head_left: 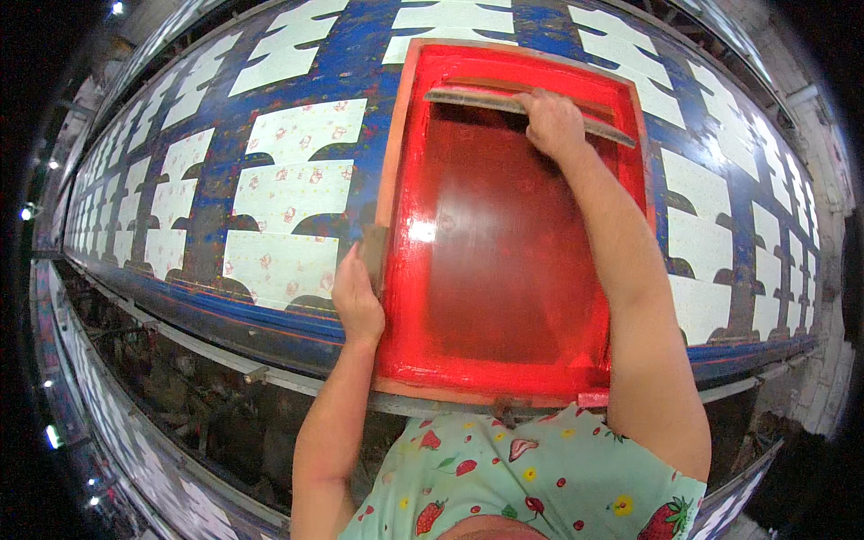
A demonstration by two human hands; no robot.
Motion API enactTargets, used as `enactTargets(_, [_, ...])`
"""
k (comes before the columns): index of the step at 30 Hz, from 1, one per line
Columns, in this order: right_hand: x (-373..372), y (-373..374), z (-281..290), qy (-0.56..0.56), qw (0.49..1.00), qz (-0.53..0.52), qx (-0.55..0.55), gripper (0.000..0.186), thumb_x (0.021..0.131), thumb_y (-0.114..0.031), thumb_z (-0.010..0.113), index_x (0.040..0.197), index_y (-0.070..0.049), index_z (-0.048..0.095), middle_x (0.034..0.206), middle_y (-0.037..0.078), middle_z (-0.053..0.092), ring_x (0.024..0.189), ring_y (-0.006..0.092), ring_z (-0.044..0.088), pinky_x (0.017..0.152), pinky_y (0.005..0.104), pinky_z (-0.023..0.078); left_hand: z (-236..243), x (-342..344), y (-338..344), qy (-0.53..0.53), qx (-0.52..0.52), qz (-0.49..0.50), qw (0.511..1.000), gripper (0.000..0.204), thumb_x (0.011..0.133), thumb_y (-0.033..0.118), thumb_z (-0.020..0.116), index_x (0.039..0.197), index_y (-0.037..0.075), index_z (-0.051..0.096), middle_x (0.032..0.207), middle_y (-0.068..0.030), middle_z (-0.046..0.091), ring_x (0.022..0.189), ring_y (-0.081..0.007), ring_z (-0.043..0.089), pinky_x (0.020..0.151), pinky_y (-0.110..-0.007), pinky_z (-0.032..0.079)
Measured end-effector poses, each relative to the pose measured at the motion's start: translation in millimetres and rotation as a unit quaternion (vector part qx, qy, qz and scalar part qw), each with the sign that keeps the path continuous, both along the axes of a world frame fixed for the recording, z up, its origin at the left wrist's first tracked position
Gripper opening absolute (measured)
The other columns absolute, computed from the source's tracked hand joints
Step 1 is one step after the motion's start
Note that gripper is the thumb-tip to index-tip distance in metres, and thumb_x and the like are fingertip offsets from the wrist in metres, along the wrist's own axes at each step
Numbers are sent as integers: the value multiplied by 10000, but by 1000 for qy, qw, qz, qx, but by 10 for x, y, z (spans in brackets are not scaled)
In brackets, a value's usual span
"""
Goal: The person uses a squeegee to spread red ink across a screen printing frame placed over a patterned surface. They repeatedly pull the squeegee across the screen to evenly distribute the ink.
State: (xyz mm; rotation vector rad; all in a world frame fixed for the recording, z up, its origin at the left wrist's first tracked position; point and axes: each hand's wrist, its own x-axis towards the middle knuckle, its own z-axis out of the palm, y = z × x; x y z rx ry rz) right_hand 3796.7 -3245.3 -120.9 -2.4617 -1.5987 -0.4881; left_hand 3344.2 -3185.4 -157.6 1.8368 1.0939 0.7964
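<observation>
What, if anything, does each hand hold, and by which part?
The right hand holds the long bar near its middle; the left hand is at the brown block, grip unclear.

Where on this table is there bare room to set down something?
The blue table shows bare between the white pieces behind the red frame and those to their left; a second strip parts the two nearest printed rows left of the frame. Crowded: the frame's left side, by the left hand, and inside, where the right hand grips a long bar.

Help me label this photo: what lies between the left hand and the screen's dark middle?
In the head view: a brown block at the left hand, then the frame's rim and red border.
</observation>
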Motion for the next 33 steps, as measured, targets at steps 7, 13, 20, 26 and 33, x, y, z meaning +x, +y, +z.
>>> enactTargets(7, [868,486,217,26,995,-16,-94,460,938,-97,676,1367,-216,792,1231,192,815,1201,386,775,1036,555,618,-22,7,-9,-43,-27,6,999,564,1220,330,455,1499,-132,618,1463,-278,704,1394,-354,653,1208,-440,463])
enactTargets(13, [1112,565,223,69,990,-9,-123,469,901,-94,659,1349,-142,790,1248,231,806,1187,413,779,1052,570,609,22,-5,-15,-3,-9,5,1000,637,1217,411,446,1511,-128,613,1466,-273,700,1386,-350,649,1207,-433,458])
enactTargets(20, [969,430,340,93,978,27,-187,393,864,-138,643,1201,-42,820,1205,274,800,1168,428,779,1037,561,612,53,33,-26,16,7,9,1000,581,1233,349,413,1484,-127,631,1447,-266,711,1365,-351,659,1201,-446,466])
enactTargets(26, [110,-189,490,159,970,35,-178,412,825,-105,660,1200,-105,832,1084,251,814,1103,432,788,992,572,620,5,51,42,3,4,3,1000,530,1228,333,448,1437,-103,666,1367,-253,747,1301,-332,693,1142,-429,502])
enactTargets(33, [-1302,-1110,624,154,967,22,-203,288,800,-143,703,1046,-111,849,1022,221,829,1018,414,814,916,561,653,-51,47,53,-22,-4,-6,1000,514,1218,370,487,1390,-67,697,1306,-237,763,1242,-338,716,1099,-423,529])
